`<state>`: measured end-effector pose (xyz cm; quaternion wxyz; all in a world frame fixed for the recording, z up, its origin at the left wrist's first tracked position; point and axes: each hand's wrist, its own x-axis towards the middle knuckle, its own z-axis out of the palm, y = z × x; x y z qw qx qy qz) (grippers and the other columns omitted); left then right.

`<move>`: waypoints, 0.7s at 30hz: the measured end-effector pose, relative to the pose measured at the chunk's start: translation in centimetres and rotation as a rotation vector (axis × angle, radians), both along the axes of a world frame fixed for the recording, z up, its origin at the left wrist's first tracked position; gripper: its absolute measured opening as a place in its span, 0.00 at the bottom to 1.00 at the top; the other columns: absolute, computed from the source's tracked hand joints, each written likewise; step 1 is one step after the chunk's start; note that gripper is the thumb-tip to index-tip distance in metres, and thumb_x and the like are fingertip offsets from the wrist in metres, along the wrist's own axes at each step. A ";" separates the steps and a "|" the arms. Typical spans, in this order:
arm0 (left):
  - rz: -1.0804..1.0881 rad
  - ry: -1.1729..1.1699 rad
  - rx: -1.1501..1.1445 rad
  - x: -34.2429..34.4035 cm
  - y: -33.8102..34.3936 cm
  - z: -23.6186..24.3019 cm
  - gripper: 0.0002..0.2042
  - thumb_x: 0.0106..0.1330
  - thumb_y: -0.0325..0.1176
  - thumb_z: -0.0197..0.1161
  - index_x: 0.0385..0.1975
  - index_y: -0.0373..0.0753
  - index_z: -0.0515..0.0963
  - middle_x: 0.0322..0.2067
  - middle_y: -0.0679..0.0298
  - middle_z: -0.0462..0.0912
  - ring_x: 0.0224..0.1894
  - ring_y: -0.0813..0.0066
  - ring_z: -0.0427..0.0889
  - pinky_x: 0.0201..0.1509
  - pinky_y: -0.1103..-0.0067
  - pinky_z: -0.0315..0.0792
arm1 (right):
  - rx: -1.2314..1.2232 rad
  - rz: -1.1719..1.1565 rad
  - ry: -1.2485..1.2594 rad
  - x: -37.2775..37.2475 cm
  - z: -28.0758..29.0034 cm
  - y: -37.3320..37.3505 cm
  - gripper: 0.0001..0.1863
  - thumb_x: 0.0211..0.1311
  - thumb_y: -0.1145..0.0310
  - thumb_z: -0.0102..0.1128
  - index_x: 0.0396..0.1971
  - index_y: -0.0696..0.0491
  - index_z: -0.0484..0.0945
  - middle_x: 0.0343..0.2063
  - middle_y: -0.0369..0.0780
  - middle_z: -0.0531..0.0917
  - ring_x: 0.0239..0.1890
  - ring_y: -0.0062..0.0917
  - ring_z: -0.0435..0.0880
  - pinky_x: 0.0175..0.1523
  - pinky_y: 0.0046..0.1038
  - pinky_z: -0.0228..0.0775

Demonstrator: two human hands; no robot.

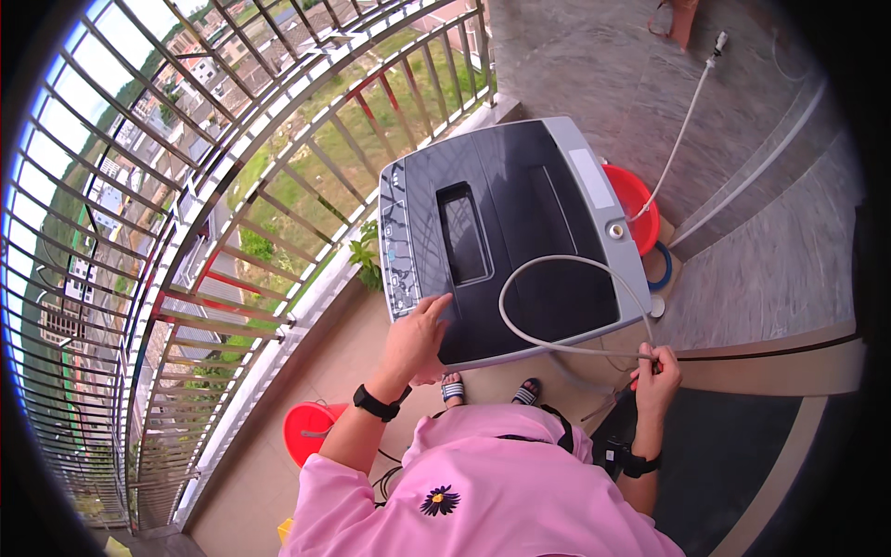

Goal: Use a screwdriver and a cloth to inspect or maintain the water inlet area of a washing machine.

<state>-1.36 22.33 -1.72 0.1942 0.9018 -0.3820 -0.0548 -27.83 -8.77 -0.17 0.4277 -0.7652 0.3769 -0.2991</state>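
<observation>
- Railing (153, 320) at far left, fencing off open ground beyond; lower stretch bent by the lens and lost in the dark rim.
- Red bucket (299, 434) on the floor (243, 483), near the left forearm, perhaps parked there within reach; contents hard to make out.
- Yellow thing (284, 529) below, mostly cut off by the pink shirt (520, 464); kind unclear.
- Left hand (415, 339) loosely spread on the near left corner of the washing machine (524, 232), probably for steadying; nothing seen held, thumb and underside largely hidden.
- Washing machine in the middle, between railing and wall (575, 74), with buttons toward the railing and the water inlet (614, 231) on the wall side, likely for a short run to the supply; inside not readable through the window.
- Hose (568, 257), pale grey, looped above the near right part of the machine; cannot tell whether touching it, and far end hard to trace.
- Right hand (657, 367) closed around the hose just off the near right corner, seemingly to keep the loop under control; fingers covering part of it.
- Red basin (624, 186) behind the machine, partly hidden, perhaps catching drips from the thin white hose (690, 109); lower tip of that out of sight.
</observation>
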 end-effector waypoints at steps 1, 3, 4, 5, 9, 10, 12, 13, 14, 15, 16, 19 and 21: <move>0.004 -0.005 0.003 0.8 -1.4 0.0 0.25 0.66 0.31 0.61 0.65 0.43 0.70 0.57 0.60 0.78 0.36 0.52 0.86 0.38 0.64 0.81 | 0.017 0.002 0.006 -0.2 0.2 -0.1 0.17 0.68 0.70 0.65 0.22 0.59 0.70 0.23 0.35 0.73 0.14 0.18 0.77 0.18 0.22 0.61; -0.012 0.039 0.252 2.1 -4.0 -0.4 0.22 0.71 0.31 0.55 0.65 0.43 0.70 0.63 0.64 0.74 0.39 0.52 0.86 0.40 0.61 0.80 | -0.041 0.033 0.001 -1.4 -0.4 -1.0 0.17 0.67 0.71 0.66 0.22 0.59 0.70 0.22 0.36 0.72 0.14 0.18 0.76 0.19 0.22 0.61; -0.004 0.029 0.258 3.0 -4.4 -1.3 0.22 0.71 0.31 0.55 0.65 0.43 0.70 0.63 0.64 0.74 0.39 0.52 0.86 0.40 0.61 0.80 | -0.095 0.065 -0.005 -2.0 -0.9 -1.4 0.16 0.66 0.72 0.66 0.22 0.59 0.69 0.22 0.36 0.71 0.14 0.19 0.76 0.19 0.23 0.61; -0.033 -0.006 0.316 4.1 -4.5 -2.4 0.21 0.71 0.31 0.53 0.65 0.43 0.70 0.65 0.65 0.72 0.38 0.51 0.86 0.40 0.61 0.80 | -0.065 0.054 0.023 -2.7 -1.1 -1.6 0.16 0.63 0.74 0.68 0.22 0.59 0.69 0.22 0.38 0.70 0.15 0.21 0.76 0.21 0.24 0.60; -0.114 -0.055 0.506 5.8 -5.8 -2.9 0.18 0.73 0.31 0.49 0.60 0.41 0.72 0.68 0.67 0.68 0.37 0.51 0.87 0.37 0.60 0.80 | -0.125 0.086 0.049 -5.1 -2.0 -2.9 0.15 0.61 0.76 0.68 0.22 0.59 0.69 0.22 0.40 0.70 0.16 0.25 0.74 0.22 0.26 0.60; -0.147 -0.060 0.580 6.0 -6.1 -2.9 0.17 0.72 0.32 0.50 0.59 0.41 0.73 0.67 0.68 0.69 0.37 0.51 0.87 0.37 0.59 0.80 | -0.124 0.091 0.047 -5.3 -2.1 -3.0 0.15 0.61 0.76 0.68 0.22 0.59 0.69 0.22 0.40 0.70 0.16 0.25 0.74 0.22 0.26 0.60; -0.119 -0.032 0.609 7.0 -6.3 -2.7 0.15 0.70 0.29 0.52 0.55 0.42 0.74 0.66 0.69 0.70 0.38 0.53 0.87 0.38 0.60 0.80 | -0.087 0.087 0.020 -5.5 -2.2 -3.0 0.15 0.60 0.75 0.68 0.22 0.59 0.68 0.22 0.40 0.69 0.16 0.27 0.71 0.23 0.27 0.61; -0.137 -0.052 0.509 7.8 -5.9 -2.5 0.15 0.69 0.29 0.54 0.54 0.43 0.74 0.64 0.69 0.72 0.39 0.53 0.87 0.38 0.61 0.80 | -0.090 0.090 0.019 -5.7 -2.2 -3.3 0.15 0.60 0.75 0.68 0.22 0.59 0.68 0.22 0.40 0.69 0.16 0.27 0.71 0.23 0.27 0.61; -0.156 -0.072 0.410 8.3 -5.8 -2.5 0.15 0.67 0.28 0.57 0.53 0.44 0.74 0.62 0.69 0.74 0.40 0.53 0.86 0.39 0.62 0.80 | -0.112 0.101 0.038 -5.9 -2.3 -3.5 0.15 0.60 0.75 0.69 0.22 0.59 0.69 0.22 0.41 0.69 0.17 0.28 0.71 0.24 0.28 0.62; -0.028 0.079 0.337 8.4 -6.2 -2.7 0.14 0.66 0.31 0.62 0.51 0.43 0.74 0.58 0.65 0.78 0.43 0.53 0.86 0.41 0.63 0.80 | -0.135 0.111 0.057 -6.0 -2.4 -3.7 0.15 0.59 0.75 0.69 0.22 0.59 0.69 0.22 0.41 0.69 0.18 0.29 0.71 0.25 0.29 0.63; -0.024 0.072 0.338 8.2 -6.5 -2.9 0.14 0.66 0.31 0.62 0.51 0.43 0.74 0.58 0.65 0.78 0.43 0.53 0.86 0.41 0.63 0.80 | -0.135 0.113 0.049 -6.1 -2.8 -4.0 0.15 0.59 0.75 0.69 0.22 0.59 0.69 0.22 0.41 0.69 0.18 0.29 0.71 0.25 0.29 0.63; 0.221 0.011 0.147 7.3 -8.4 -3.0 0.22 0.62 0.41 0.71 0.49 0.40 0.69 0.53 0.52 0.78 0.42 0.49 0.85 0.42 0.63 0.80 | -0.178 0.118 0.026 -6.0 -3.0 -4.6 0.15 0.57 0.74 0.70 0.22 0.58 0.69 0.22 0.42 0.69 0.19 0.31 0.70 0.26 0.30 0.63; 0.323 -0.076 0.178 7.3 -10.4 -2.3 0.25 0.61 0.42 0.72 0.50 0.37 0.68 0.52 0.48 0.76 0.42 0.46 0.85 0.42 0.63 0.80 | -0.232 0.132 0.035 -4.9 -1.8 -4.0 0.14 0.57 0.74 0.70 0.22 0.58 0.70 0.23 0.42 0.71 0.18 0.33 0.68 0.26 0.31 0.62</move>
